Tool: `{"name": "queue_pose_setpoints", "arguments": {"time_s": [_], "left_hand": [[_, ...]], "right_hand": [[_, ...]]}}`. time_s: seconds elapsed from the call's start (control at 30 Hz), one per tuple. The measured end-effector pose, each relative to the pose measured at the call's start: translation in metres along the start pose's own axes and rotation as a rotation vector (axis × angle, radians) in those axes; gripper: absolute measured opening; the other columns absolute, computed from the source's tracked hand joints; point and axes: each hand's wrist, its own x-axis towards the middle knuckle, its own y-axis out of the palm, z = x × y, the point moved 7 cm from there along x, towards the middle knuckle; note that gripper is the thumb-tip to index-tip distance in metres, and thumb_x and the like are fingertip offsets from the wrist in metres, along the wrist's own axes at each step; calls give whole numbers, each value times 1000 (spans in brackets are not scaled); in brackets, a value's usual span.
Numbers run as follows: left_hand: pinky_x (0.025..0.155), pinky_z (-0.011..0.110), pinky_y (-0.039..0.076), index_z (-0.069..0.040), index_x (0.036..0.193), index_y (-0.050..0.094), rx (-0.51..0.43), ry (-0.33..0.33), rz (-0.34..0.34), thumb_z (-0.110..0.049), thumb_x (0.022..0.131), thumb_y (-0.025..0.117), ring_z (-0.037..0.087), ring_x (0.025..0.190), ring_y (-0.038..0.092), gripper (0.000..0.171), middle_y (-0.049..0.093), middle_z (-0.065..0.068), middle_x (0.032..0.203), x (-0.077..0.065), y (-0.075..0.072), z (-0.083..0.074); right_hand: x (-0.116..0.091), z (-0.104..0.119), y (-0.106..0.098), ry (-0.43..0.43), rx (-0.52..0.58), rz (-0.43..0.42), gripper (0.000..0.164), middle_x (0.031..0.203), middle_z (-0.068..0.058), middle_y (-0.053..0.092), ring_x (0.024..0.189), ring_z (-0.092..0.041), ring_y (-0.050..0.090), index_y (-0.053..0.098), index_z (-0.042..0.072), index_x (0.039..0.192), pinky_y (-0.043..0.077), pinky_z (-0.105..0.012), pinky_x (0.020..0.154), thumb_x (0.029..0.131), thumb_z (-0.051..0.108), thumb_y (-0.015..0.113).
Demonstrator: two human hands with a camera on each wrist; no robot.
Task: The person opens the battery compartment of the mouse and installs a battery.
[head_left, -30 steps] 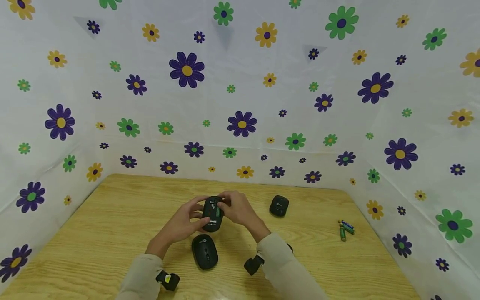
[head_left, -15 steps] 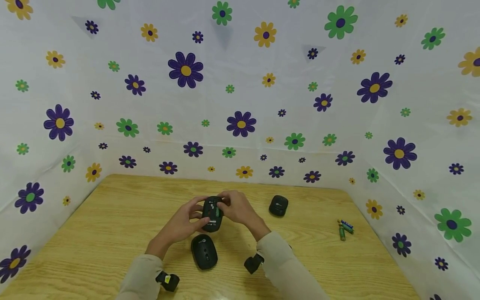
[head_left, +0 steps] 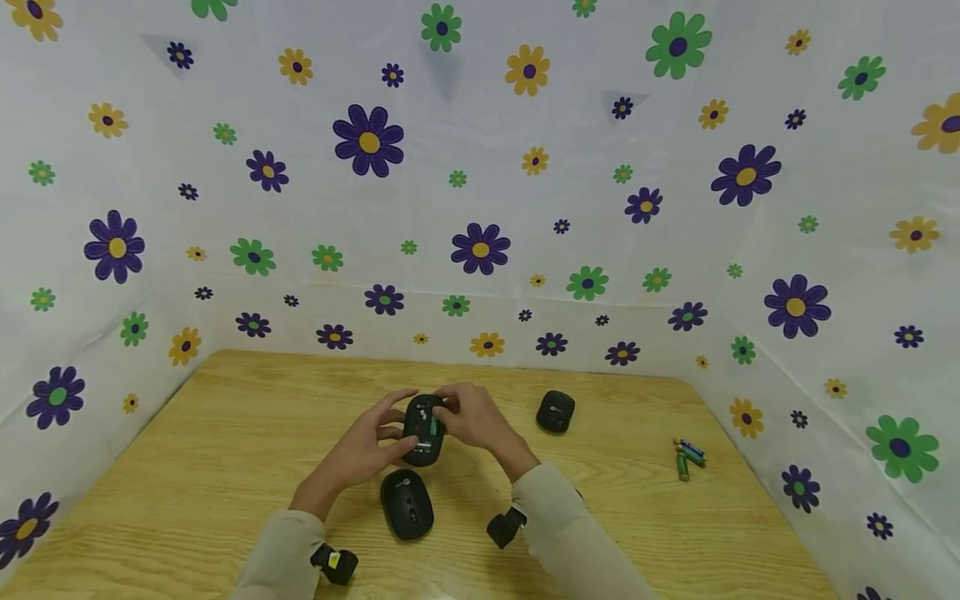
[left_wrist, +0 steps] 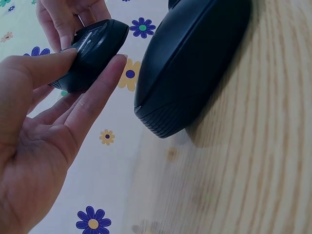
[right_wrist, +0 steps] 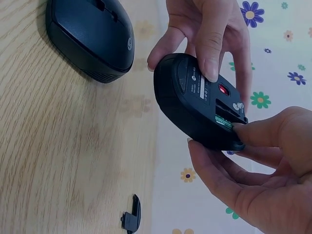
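In the head view a black computer mouse (head_left: 424, 448) is held up off the table with its underside toward me. My left hand (head_left: 362, 446) grips its left side, thumb on the underside and fingers beneath. My right hand (head_left: 474, 417) holds the other end. In the right wrist view the battery compartment is uncovered, and my right thumb (right_wrist: 258, 134) touches a green battery (right_wrist: 224, 122) in it. A dark slot shows beside that battery. Below my hands a second black mouse (head_left: 407, 505) sits upright on the table.
A third black mouse (head_left: 556, 412) stands at the back right of the wooden table (head_left: 247, 417). Several small batteries (head_left: 690, 457) lie at the far right. A small black cover (right_wrist: 131, 218) rests on the table, mostly behind my right sleeve in the head view. Flowered cloth (head_left: 480, 167) surrounds the table.
Both hands keep nearly the same hold on the mouse. The head view has shifted slightly; nothing was let go or taken up.
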Motion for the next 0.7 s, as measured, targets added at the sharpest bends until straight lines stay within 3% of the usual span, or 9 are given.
{"name": "queue_pose_setpoints", "arguments": {"time_s": [0.27, 0.5, 0.7], "left_hand": [[75, 44, 68, -23, 160, 34, 1, 4, 1, -14, 100, 69, 38, 112, 70, 70, 52, 29, 139, 1, -1, 0], [75, 45, 68, -13, 162, 27, -9, 13, 4, -9, 101, 66, 38, 110, 71, 72, 44, 35, 144, 3, -3, 1], [78, 46, 67, -18, 161, 27, 3, -36, -45, -7, 102, 65, 36, 112, 71, 71, 45, 32, 145, 8, -6, 5]], "right_hand": [[1, -3, 0, 9, 37, 2, 26, 111, -20, 76, 92, -25, 76, 70, -1, 126, 66, -32, 73, 103, 9, 62], [1, -7, 6, 22, 153, 42, 37, 116, -26, 71, 95, -31, 75, 59, -1, 138, 67, -44, 77, 102, 6, 62], [1, -11, 9, 35, 214, 54, 44, 116, -29, 69, 99, -42, 73, 53, -1, 143, 66, -50, 79, 100, 1, 63]]}}
